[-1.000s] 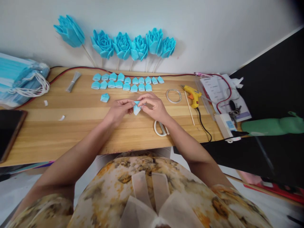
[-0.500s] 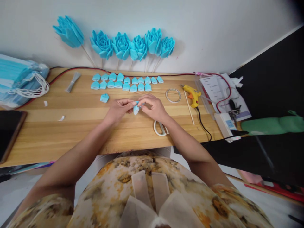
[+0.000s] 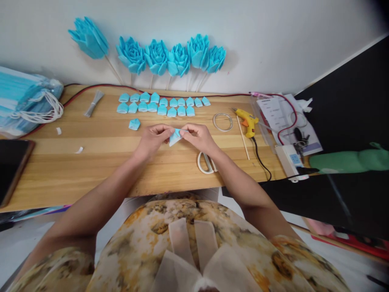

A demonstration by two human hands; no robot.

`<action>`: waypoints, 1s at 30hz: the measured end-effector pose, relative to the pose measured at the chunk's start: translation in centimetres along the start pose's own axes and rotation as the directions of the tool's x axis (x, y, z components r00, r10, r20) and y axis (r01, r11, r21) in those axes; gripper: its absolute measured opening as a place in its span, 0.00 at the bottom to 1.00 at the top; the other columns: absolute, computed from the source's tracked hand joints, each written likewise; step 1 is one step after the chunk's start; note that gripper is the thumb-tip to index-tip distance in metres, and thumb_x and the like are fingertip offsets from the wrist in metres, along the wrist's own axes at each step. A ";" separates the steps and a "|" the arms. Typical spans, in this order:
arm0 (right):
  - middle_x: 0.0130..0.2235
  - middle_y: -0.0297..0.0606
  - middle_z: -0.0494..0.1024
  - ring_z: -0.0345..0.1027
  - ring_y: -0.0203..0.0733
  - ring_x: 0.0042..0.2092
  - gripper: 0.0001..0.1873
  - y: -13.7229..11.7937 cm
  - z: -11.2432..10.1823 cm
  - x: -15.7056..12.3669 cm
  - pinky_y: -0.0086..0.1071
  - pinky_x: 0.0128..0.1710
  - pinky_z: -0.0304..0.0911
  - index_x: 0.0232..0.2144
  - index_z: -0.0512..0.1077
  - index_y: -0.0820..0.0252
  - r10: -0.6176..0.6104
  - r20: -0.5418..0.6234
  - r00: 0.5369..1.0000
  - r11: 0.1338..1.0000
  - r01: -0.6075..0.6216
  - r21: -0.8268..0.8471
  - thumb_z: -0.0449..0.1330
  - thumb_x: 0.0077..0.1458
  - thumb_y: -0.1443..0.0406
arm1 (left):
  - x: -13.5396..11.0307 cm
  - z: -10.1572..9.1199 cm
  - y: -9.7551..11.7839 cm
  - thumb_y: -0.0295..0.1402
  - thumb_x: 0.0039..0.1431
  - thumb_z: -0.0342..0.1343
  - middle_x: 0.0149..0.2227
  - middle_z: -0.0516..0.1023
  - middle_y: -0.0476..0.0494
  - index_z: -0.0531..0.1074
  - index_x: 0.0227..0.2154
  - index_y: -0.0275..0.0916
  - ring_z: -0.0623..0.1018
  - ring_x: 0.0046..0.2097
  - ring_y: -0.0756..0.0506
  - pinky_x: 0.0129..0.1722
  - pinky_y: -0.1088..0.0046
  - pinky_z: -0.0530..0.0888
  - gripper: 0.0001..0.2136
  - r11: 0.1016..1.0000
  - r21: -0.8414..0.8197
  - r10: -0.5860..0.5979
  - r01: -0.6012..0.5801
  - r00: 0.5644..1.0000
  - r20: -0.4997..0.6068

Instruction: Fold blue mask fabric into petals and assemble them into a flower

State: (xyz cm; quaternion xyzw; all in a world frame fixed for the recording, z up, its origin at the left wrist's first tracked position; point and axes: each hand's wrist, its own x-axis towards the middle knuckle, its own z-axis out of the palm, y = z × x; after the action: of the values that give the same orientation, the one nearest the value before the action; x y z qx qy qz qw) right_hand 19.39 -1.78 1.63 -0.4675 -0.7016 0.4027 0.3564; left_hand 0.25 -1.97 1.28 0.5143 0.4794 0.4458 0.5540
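Observation:
Between my two hands is a small folded piece of blue fabric [image 3: 175, 138], its pale underside partly showing. My left hand [image 3: 153, 140] pinches its left side with thumb and fingers. On its right side, my right hand [image 3: 197, 138] grips it the same way. Just left of and beyond my left hand lies a single folded blue petal [image 3: 134, 124]. Two rows of similar folded petals [image 3: 152, 107] lie farther back on the table. White-handled scissors [image 3: 205, 163] rest below my right wrist, their blades hidden under the forearm.
Blue fabric roses [image 3: 157, 56] on sticks lean against the wall. A yellow glue gun [image 3: 248, 123], a tape ring [image 3: 223, 122] and a thin stick [image 3: 242, 138] lie right. Blue face masks [image 3: 24, 101] and a dark tablet [image 3: 13, 170] are left. A power strip [image 3: 290, 162] sits far right.
The fabric piece has been spread wider between my hands and shows more of its surface. My right hand's fingers have shifted slightly to its right edge.

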 end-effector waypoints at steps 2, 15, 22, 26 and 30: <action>0.28 0.32 0.75 0.65 0.35 0.31 0.16 -0.1 0.0 -0.1 0.29 0.34 0.59 0.28 0.75 0.60 -0.007 0.001 1.000 1.000 0.007 0.012 0.59 0.57 0.54 | 0.0 0.1 0.0 0.41 0.49 0.67 0.20 0.73 0.50 0.78 0.24 0.38 0.68 0.25 0.52 0.27 0.75 0.66 0.11 1.000 -0.001 0.013 -0.013 1.000 -0.004; 0.25 0.30 0.70 0.59 0.34 0.29 0.13 -0.1 0.0 0.1 0.30 0.32 0.56 0.23 0.68 0.59 -0.045 -0.130 0.991 0.997 0.036 -0.067 0.61 0.53 0.57 | -0.3 0.8 -0.6 0.41 0.50 0.65 0.23 0.72 0.50 0.76 0.27 0.37 0.68 0.25 0.52 0.27 0.75 0.64 0.11 0.996 0.013 0.093 -0.093 0.996 0.017; 0.24 0.29 0.67 0.57 0.33 0.28 0.13 -0.2 -0.1 0.2 0.29 0.31 0.55 0.23 0.67 0.59 -0.073 -0.134 0.988 0.996 0.064 -0.069 0.60 0.54 0.58 | -0.2 0.5 -0.3 0.44 0.53 0.62 0.23 0.74 0.50 0.76 0.27 0.37 0.70 0.26 0.51 0.29 0.75 0.68 0.13 0.996 0.084 0.033 -0.043 0.993 0.113; 0.25 0.29 0.68 0.60 0.33 0.28 0.12 0.0 0.1 0.1 0.29 0.32 0.57 0.24 0.67 0.58 -0.108 -0.130 0.986 0.992 0.098 -0.086 0.61 0.54 0.59 | -0.2 0.5 -0.2 0.43 0.53 0.63 0.24 0.77 0.48 0.78 0.25 0.37 0.70 0.25 0.52 0.28 0.76 0.69 0.13 0.994 0.103 0.010 -0.023 0.992 0.122; 0.30 0.31 0.74 0.66 0.34 0.31 0.10 0.2 -0.1 0.1 0.30 0.35 0.62 0.36 0.71 0.57 -0.124 -0.153 0.980 0.989 0.135 0.062 0.59 0.59 0.56 | -0.2 0.4 -0.1 0.39 0.54 0.62 0.23 0.77 0.48 0.78 0.23 0.38 0.70 0.24 0.52 0.26 0.77 0.69 0.11 0.995 0.101 0.016 -0.023 0.998 0.067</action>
State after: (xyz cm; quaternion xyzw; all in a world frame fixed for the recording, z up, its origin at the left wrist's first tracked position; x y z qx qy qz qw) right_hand 19.52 -1.67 1.54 -0.4364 -0.6870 0.3677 0.4499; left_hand 0.59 -2.22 1.24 0.5612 0.4777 0.4089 0.5382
